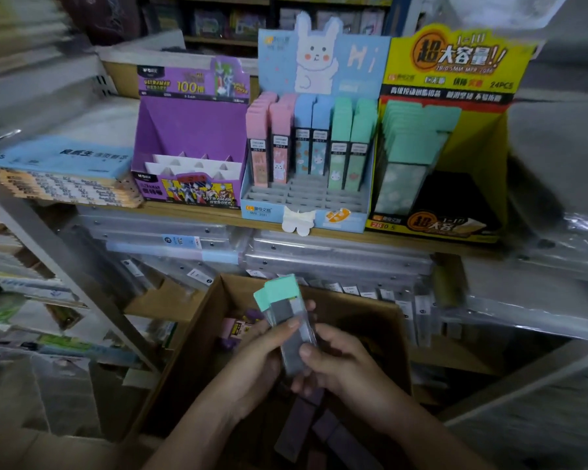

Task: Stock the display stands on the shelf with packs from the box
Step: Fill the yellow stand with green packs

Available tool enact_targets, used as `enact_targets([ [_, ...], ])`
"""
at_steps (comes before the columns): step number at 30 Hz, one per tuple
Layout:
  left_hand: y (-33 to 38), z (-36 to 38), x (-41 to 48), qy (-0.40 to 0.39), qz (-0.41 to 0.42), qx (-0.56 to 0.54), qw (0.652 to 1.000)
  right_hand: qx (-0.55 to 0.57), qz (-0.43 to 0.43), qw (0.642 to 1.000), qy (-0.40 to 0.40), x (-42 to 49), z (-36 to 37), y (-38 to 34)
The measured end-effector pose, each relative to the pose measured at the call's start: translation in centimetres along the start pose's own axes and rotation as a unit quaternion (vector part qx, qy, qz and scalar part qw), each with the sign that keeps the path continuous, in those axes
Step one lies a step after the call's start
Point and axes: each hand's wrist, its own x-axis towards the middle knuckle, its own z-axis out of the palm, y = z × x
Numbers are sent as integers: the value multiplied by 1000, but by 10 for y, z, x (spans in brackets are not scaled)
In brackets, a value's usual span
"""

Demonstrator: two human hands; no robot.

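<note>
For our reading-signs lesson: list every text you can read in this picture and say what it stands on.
"100": purple stand, header.
"ULTRAMAN HEROES": purple stand, front.
"Hi": blue rabbit stand, header.
"超大容量!!": yellow stand, header.
"24PCS": yellow stand, header.
"2B 0.5": yellow stand, front.
Print on the green-topped pack: too blurred to read.

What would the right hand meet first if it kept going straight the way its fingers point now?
The green-topped packs that it holds: the right hand points up and left into them, and the left hand grips them from the other side. Depth beyond them is unclear.
</note>
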Motion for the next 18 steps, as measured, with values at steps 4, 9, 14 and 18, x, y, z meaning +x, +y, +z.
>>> enact_targets([
  [4, -2, 30, -1, -14, 22, -52, 998, 68, -10, 997, -30, -10, -4, -18],
  [9, 6, 69, -3, 36, 65, -29, 997, 2, -19, 1000, 1, -28, -10, -44],
  [14, 19, 101, -10, 68, 128, -34, 989, -312, -82, 940, 111, -53, -22, -78],
  [18, 30, 125, -10, 98, 138, -59, 984, -375, -157, 898, 170, -67, -35, -112],
])
